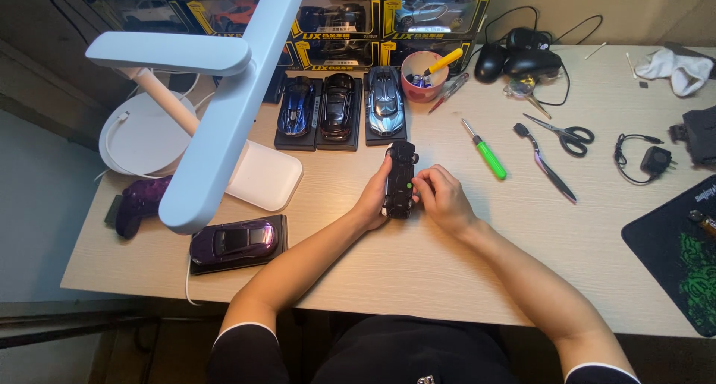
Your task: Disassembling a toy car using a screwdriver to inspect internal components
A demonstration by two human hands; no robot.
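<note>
Black model car [400,179] lies flipped, underside up, at mid-desk [418,257], nose pointing away from the person. Both hands are on it. Left hand [373,197] cups its left flank, fingers wrapped along the side, clamped on the body, which would stop it rolling on its roof. Right hand [441,197] sits at the right flank, fingertips pinched together against the chassis edge near a small green spot; whether they hold a tiny part there is too small to tell. Flipping puts the base plate up in the light, so the underside is reachable from above.

Green screwdriver [485,151] lies just right of the car, handle toward the right hand, within easy grab. Further right are a slim metal tool [546,164] and scissors [563,134], laid apart on bare wood. Behind the car three finished cars stand on black bases: blue car [296,106], dark car [337,106], silver car [384,101], lined up side by side, out of the work zone. Red cup [423,74] behind them holds a yellow-handled tool upright. Boxed cars [350,19] are stacked at the back edge. Two mice [514,56] and their cords sit at far right back.

White lamp [216,108] reaches over the left side, base on the desk, lighting the centre. Purple car [233,241] on a base sits near the front-left edge, purple gamepad [138,201] beside it. Mouse mat [675,257] is at right.
</note>
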